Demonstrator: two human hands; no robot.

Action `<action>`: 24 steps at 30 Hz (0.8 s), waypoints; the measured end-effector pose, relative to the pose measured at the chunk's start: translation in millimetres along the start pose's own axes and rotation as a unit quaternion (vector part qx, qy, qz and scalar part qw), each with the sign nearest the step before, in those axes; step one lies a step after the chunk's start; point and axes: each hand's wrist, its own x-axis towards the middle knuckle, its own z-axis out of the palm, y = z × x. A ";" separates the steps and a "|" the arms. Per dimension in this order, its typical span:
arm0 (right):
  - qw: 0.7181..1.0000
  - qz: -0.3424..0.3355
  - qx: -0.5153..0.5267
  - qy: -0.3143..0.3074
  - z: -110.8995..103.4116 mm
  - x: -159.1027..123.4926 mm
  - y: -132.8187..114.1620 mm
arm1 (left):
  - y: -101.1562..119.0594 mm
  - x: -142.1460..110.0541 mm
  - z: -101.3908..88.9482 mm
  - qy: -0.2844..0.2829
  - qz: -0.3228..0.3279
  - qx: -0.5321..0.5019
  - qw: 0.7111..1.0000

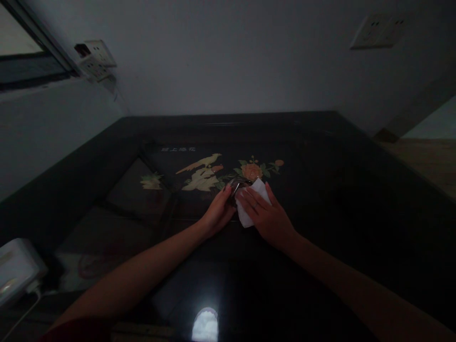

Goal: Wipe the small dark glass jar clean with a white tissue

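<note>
My left hand (pixel 221 210) is closed around the left side of a small, dark, shiny round object (pixel 235 184), whose exact kind I cannot make out in the dim light. Over its right side lies my right hand (pixel 265 211), pressing a white tissue (pixel 245 219) against it with fingers laid together. Part of the tissue sticks out above and below the fingers. Both hands are just above or on the dark glossy tabletop (pixel 313 266), near an inlaid picture of birds (pixel 203 183) and an orange flower (pixel 251 171). The underside of the held object is hidden.
A white box-like device (pixel 17 266) with a cable stands at the left edge. Wall sockets (pixel 379 31) are at the upper right, and others (pixel 98 59) with a plug at the upper left. The table's far edge meets a pale wall (pixel 228 61).
</note>
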 end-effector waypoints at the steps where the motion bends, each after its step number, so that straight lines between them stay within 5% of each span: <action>1: 1.000 0.002 0.015 0.004 0.2 0.1 -1.5 | 0.6 -0.2 0.5 0.001 -0.008 -0.002 1.000; 13: 0.959 0.044 0.273 0.055 6.8 -3.3 -18.6 | 2.4 -7.0 -1.0 0.020 -0.032 0.043 0.998; 24: 0.996 -0.029 0.074 0.032 -1.2 -0.1 0.3 | 4.4 -4.7 2.9 0.019 -0.033 0.000 0.999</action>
